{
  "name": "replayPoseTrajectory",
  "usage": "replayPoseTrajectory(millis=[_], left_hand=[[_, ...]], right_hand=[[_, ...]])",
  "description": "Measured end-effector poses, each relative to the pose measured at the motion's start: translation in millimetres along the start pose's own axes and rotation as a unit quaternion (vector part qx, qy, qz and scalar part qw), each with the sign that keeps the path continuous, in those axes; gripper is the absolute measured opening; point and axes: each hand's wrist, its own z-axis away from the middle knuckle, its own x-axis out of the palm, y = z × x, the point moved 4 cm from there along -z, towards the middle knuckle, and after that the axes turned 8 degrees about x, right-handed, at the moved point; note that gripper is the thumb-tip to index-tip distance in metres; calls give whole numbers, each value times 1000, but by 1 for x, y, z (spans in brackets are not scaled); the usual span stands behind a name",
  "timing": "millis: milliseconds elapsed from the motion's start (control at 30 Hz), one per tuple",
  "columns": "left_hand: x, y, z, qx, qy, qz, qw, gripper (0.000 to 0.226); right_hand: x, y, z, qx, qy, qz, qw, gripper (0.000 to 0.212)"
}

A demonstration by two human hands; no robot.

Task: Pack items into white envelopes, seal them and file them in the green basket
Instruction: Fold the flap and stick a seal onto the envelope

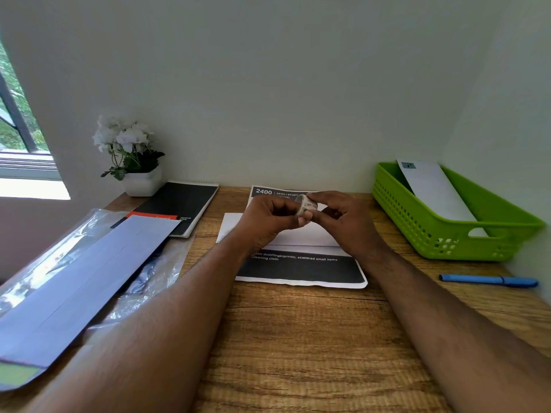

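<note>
We hold a small roll of tape point(305, 207) between both hands, raised just above the white envelope point(301, 235) that lies on a printed sheet point(298, 271). The left hand point(268, 222) has its fingers curled round the roll, thumb and forefinger pinching its near edge. The right hand point(343, 217) has its fingers bent in against the far side of the roll — apparently picking at the tape end, though the free end itself is too small to make out.

The green basket point(453, 231) stands well to the right of the right-hand fingers; 1 envelope point(432, 189) already leans inside it. A stack of spare envelopes point(83, 278) lies left of the left hand, and a blue pen point(489, 280) sits near the right forearm.

Risks at this step, as we judge them:
- The tape end may tear or split lengthwise if peeled at an angle.
- A long strip may fold back and stick to the fingers — or to itself.
- The envelope beneath is unrestrained; a dropped roll could shift it off the sheet.
</note>
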Motion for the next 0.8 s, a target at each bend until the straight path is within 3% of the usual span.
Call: replayPoseTrajectory(millis=[300,400,567,800], left_hand=[[-1,-4,0,-13,-5,-25,1000,18],[-1,-5,-1,-13,4,-18,1000,20],[-2,-4,-1,-12,1,-13,1000,20],[-1,-4,-1,-7,2,-18,1000,17]], right_hand=[[-3,-1,0,20,1,-52,998,19],[-2,1,-1,30,6,-68,997,21],[-1,-1,0,2,-4,18,1000,42],[-1,0,-1,-3,3,-5,1000,36]])
